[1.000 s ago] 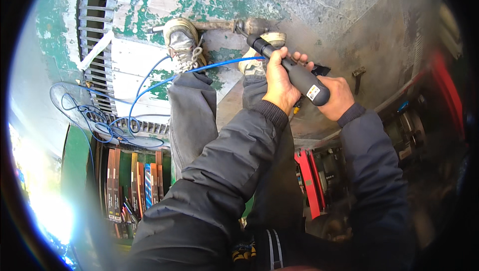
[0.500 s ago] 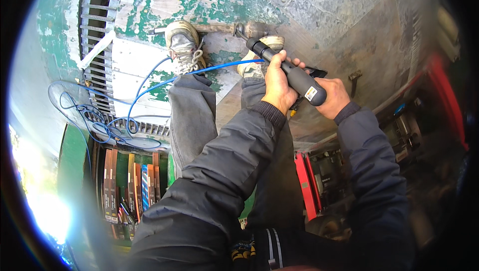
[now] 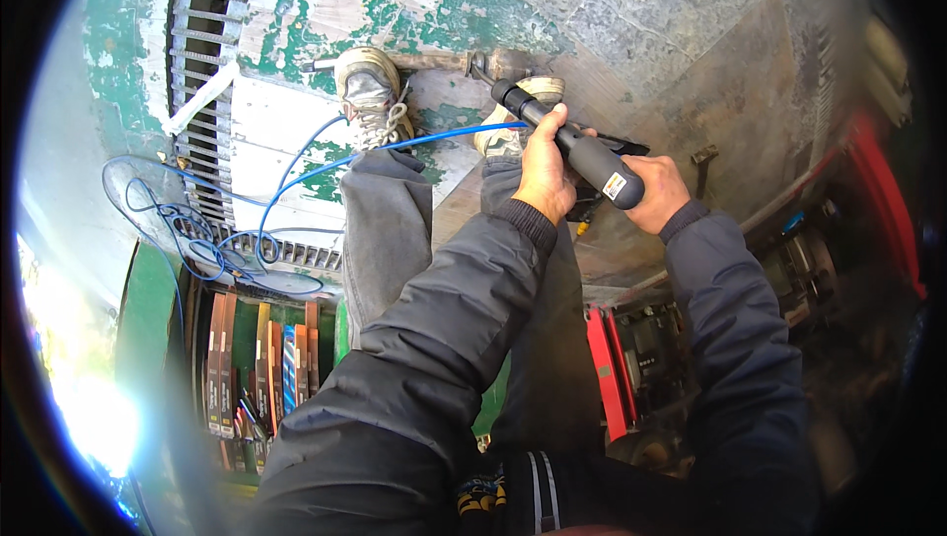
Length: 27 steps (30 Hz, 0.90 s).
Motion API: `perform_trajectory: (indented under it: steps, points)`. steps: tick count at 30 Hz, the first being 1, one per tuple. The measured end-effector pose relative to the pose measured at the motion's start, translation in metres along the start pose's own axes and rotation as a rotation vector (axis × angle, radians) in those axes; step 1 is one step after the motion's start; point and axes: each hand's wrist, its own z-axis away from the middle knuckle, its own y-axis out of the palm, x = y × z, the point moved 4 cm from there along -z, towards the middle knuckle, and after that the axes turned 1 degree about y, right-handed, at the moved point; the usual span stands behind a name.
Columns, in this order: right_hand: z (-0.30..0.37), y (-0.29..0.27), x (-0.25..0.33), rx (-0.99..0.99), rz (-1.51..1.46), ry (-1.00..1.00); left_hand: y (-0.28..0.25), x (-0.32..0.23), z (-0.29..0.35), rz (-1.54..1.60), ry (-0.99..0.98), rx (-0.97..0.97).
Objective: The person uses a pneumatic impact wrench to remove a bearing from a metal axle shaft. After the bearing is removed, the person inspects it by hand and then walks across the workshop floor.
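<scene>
My left hand (image 3: 546,169) wraps around the middle of a dark cylindrical air tool (image 3: 572,143) that points up and to the left. My right hand (image 3: 659,192) grips the tool's rear end, next to a small coloured label. A blue hose (image 3: 326,171) runs from the tool leftward to a loose coil over a metal floor grate (image 3: 202,63). Below the tool are my two worn shoes (image 3: 370,92) and my grey trouser legs. A rusty metal bar (image 3: 434,63) lies on the floor just beyond the tool's tip.
The floor is flaking green and white paint on the left and bare grey slab (image 3: 710,72) on the right. A rack of flat orange and blue strips (image 3: 261,358) stands lower left. A red-framed machine part (image 3: 612,378) sits lower right.
Both hands and the tool have shifted slightly up and to the left in view. The grip on the tool is unchanged.
</scene>
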Motion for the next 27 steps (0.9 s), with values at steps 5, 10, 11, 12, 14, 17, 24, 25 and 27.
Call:
perform_trajectory:
  steps: [5, 10, 11, 12, 14, 17, 24, 25, 27]
  points:
    - [-0.0012, -0.0004, -0.0021, -0.001, -0.023, -0.002, -0.0005, -0.0019, 0.001, -0.055, -0.019, -0.031]
    - [-0.001, -0.0017, -0.0019, 0.016, -0.016, -0.023, -0.0003, -0.0033, 0.0015, -0.091, -0.01, -0.004]
    - [-0.0016, -0.0021, -0.0017, 0.013, -0.016, -0.027, 0.0, -0.0036, 0.0013, -0.097, -0.02, 0.003]
    - [-0.0023, -0.0024, -0.0017, 0.016, -0.017, -0.028, -0.0002, -0.0041, 0.0012, -0.116, -0.022, 0.0]
    - [-0.0032, -0.0032, -0.002, 0.019, -0.026, -0.031, -0.001, -0.0044, 0.0015, -0.154, -0.028, -0.009]
    - [-0.0047, -0.003, -0.0044, 0.036, -0.005, -0.001, -0.0009, -0.0051, 0.0019, -0.178, -0.017, -0.005]
    - [-0.0059, -0.0033, -0.0086, 0.033, -0.006, -0.01, 0.0019, -0.0074, 0.0041, -0.193, -0.032, 0.015]
    - [-0.0057, -0.0035, -0.0092, 0.025, -0.019, -0.016, 0.0019, -0.007, 0.0047, -0.199, -0.036, 0.016]
    - [-0.0057, -0.004, -0.0101, 0.016, -0.029, -0.027, 0.0019, -0.0067, 0.005, -0.206, -0.041, 0.023]
